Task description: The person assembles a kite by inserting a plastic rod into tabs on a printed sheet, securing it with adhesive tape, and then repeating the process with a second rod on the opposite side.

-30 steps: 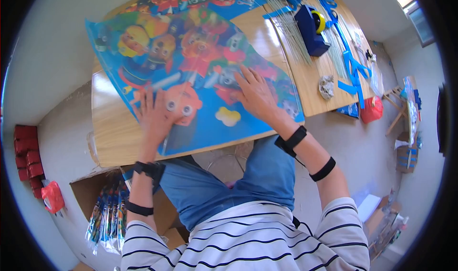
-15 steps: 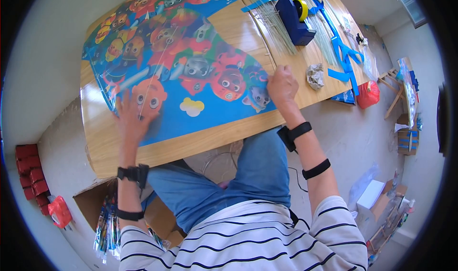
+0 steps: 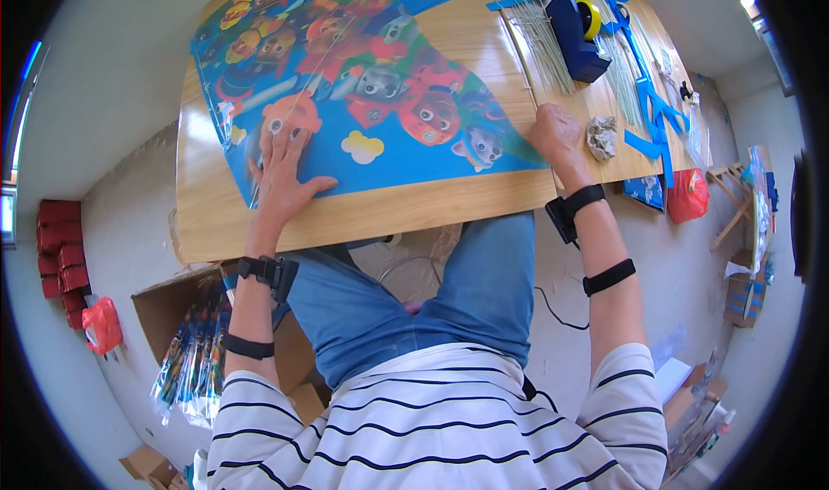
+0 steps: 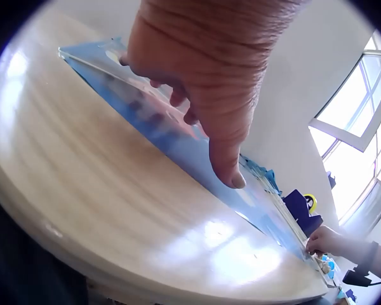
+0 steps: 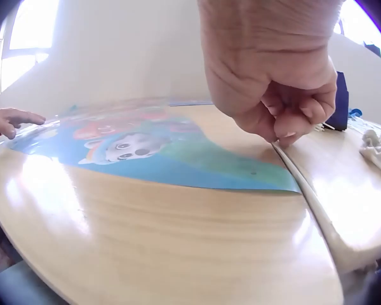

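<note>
A glossy printed plastic sheet point(image 3: 406, 166) with cartoon animal faces lies over the wooden table; its right part turns see-through green. My left hand point(image 3: 283, 158) rests on its near left part, fingers spread over an orange cartoon face, thumb out to the side. In the left wrist view, that thumb points down close over the sheet point(image 4: 178, 143). At the sheet's right end, my right hand point(image 3: 557, 136) has its fingers curled and pinches the edge. The right wrist view shows these fingertips point(image 5: 286, 130) right at the table seam, beside the green corner.
A blue tape dispenser point(image 3: 577, 37) with a yellow roll, thin clear sticks point(image 3: 540, 41), blue strips point(image 3: 661, 119) and a crumpled paper ball point(image 3: 602, 138) lie on the right. Below the table's left side stands a cardboard box point(image 3: 173, 309) with wrapped packs.
Both hands first lay on the lifted, curved sheet. It then came down flatter; my right hand moved right to its edge and curled its fingers. My left hand settled on the near left part.
</note>
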Demonstrator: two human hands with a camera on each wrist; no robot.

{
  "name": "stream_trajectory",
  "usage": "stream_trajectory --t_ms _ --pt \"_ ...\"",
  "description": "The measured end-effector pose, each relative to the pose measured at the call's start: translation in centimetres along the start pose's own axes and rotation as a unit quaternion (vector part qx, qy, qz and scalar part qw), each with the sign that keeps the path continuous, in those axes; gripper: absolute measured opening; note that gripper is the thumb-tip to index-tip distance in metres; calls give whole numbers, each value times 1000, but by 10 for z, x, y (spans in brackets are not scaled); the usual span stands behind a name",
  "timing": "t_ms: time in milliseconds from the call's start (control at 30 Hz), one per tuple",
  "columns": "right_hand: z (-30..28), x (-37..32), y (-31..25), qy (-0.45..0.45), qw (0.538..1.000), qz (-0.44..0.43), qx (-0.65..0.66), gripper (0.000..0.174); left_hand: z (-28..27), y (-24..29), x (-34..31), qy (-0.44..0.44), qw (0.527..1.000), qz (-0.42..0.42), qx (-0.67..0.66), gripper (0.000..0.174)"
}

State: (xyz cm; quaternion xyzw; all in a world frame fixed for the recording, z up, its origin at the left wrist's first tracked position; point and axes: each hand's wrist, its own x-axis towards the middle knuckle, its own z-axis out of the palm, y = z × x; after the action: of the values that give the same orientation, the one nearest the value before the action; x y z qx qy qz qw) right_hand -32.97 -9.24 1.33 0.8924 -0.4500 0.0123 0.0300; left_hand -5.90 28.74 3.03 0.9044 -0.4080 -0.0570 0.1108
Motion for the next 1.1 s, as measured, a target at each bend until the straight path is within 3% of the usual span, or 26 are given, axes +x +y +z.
stream_trajectory --t_ms 167,267,367,500,567,667,767,867,1100 --pt "-22 -22 -1 26 999 -20 37 11 -7 12 -13 66 993 56 -77 81" --pt "-30 -35 -12 32 985 -110 126 12 -17 37 -7 134 975 130 -118 67" --pt "-43 -44 -44 106 959 -218 148 15 -25 75 11 178 949 176 -189 53" --pt "-43 -51 -72 154 927 -327 102 18 -12 108 26 238 923 200 -226 39" --pt "-28 -55 -75 173 901 -390 76 16 1 116 26 232 935 194 -187 36" --pt "-14 -68 -68 150 887 -423 109 16 23 125 18 208 946 187 -166 31" --pt "-7 -74 -64 202 875 -421 128 15 42 130 11 189 951 182 -163 25" --pt "-5 -80 -57 149 892 -410 119 16 52 137 10 170 955 170 -175 21" --pt "-5 -82 -57 184 889 -390 152 10 65 149 16 131 962 160 -181 13"
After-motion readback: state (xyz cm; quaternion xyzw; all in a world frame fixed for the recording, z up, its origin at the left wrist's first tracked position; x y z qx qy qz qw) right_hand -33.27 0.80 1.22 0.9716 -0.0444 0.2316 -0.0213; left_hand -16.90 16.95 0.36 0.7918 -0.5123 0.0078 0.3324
